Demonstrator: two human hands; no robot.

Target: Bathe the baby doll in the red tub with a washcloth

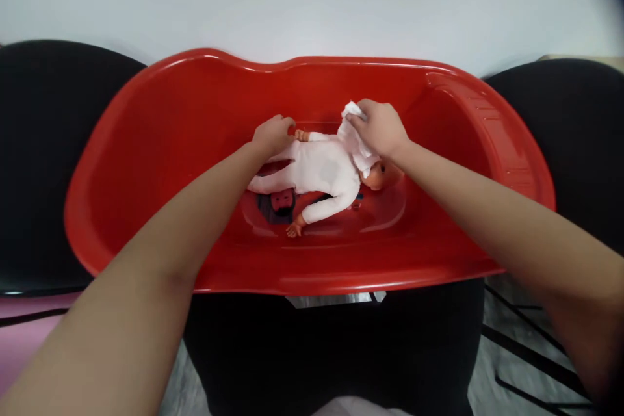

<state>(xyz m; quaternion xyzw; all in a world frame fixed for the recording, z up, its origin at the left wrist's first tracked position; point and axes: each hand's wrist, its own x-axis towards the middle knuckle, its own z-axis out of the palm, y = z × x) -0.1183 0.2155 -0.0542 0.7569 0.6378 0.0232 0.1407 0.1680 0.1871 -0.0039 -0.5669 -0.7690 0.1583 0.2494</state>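
A baby doll [324, 168] in a white body suit lies on its back in a red baby bathtub [160, 143], its head to the right. My left hand [273, 136] is closed at the doll's far leg, with the fingertips partly hidden. Between the fingers of my right hand [383, 127] is pinched a crumpled white cloth [353, 136], which hangs down over the doll's neck and the side of its face. One doll arm stretches toward me, and its hand rests on the tub floor. A grey patch shows on the suit's middle.
Black chair seats [43, 162] stand at the left and right, and the tub spans them. Another black seat [336, 344] is below the tub's near rim. A pale wall [312, 0] rises behind. Thin dark metal legs [531, 351] show at the lower right.
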